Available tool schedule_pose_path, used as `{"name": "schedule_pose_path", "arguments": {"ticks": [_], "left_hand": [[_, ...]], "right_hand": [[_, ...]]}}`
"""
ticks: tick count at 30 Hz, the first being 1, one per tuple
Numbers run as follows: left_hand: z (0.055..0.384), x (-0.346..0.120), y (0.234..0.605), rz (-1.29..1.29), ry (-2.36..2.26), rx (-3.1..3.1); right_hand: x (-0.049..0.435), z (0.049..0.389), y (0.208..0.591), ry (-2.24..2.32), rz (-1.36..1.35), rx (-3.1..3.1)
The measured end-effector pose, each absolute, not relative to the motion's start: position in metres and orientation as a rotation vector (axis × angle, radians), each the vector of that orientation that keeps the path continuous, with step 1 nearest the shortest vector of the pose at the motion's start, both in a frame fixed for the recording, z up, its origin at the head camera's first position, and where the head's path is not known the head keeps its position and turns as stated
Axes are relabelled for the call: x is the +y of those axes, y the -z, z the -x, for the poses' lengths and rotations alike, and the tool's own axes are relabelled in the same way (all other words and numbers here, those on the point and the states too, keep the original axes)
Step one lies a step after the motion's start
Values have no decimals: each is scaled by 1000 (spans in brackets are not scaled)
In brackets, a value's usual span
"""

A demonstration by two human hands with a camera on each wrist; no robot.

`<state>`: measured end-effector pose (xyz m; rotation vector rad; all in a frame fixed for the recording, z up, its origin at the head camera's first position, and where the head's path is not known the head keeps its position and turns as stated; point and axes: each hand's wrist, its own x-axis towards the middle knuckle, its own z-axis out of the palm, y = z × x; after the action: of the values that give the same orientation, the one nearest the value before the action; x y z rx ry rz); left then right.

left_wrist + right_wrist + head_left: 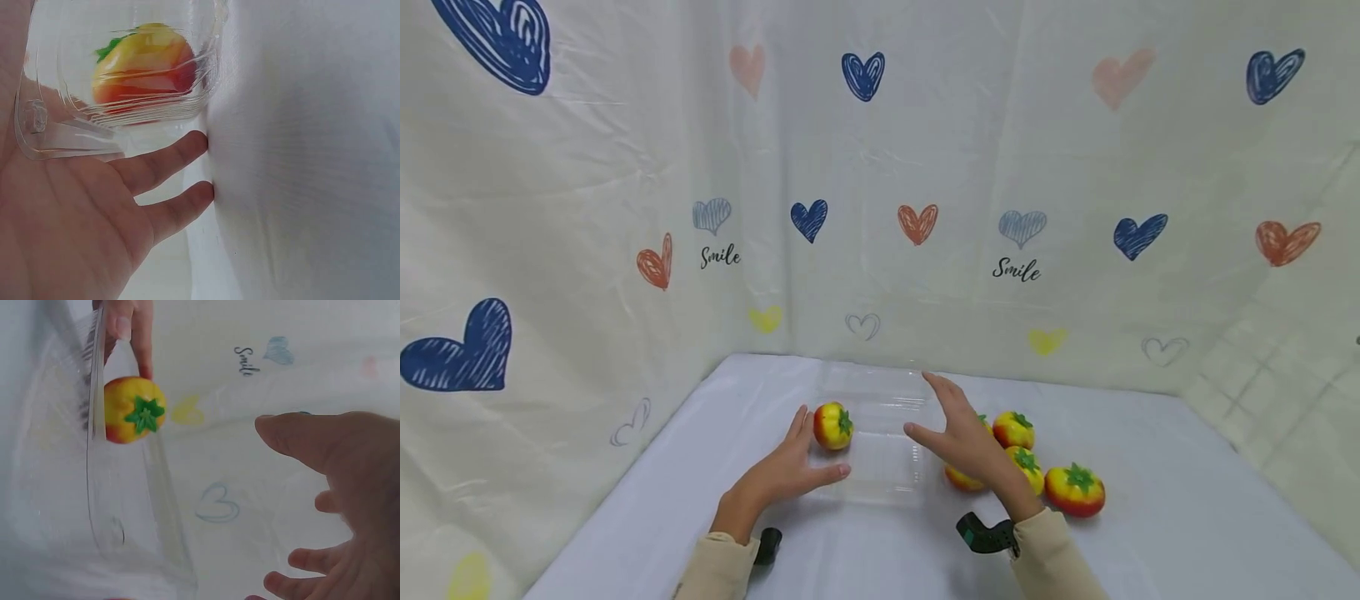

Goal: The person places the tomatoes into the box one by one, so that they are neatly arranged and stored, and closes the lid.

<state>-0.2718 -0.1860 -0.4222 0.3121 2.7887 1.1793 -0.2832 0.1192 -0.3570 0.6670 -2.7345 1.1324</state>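
Observation:
A clear plastic clamshell box (pixel 883 468) lies with its lid raised at the back of the white table. One yellow-and-red toy fruit with a green leafy top (pixel 832 426) sits inside, at the box's left end. Along that left side my left hand (pixel 792 468) rests with fingers spread. In the left wrist view, the box wall (pixel 75 134) lies close against the palm, and two fingertips meet the tabletop. My right hand (pixel 961 433) hovers near the box's right side, thumb and fingers apart, holding nothing. Whether it touches the box cannot be told.
Several similar toy fruits (pixel 1075 490) sit on the table right of the box, partly hidden behind my right hand and wrist. White table cloth (pixel 880 558) covers the surface. A curtain printed with hearts (pixel 917 225) hangs behind and at the sides.

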Motion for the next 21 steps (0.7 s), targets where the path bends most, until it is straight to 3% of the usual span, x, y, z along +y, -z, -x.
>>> {"name": "schedule_pose_path", "arguments": {"ticks": [21], "left_hand": [[272,-187,424,-333,-1168,2810]], "right_hand": [[252,272,349,-1003,-540,-2963]]}}
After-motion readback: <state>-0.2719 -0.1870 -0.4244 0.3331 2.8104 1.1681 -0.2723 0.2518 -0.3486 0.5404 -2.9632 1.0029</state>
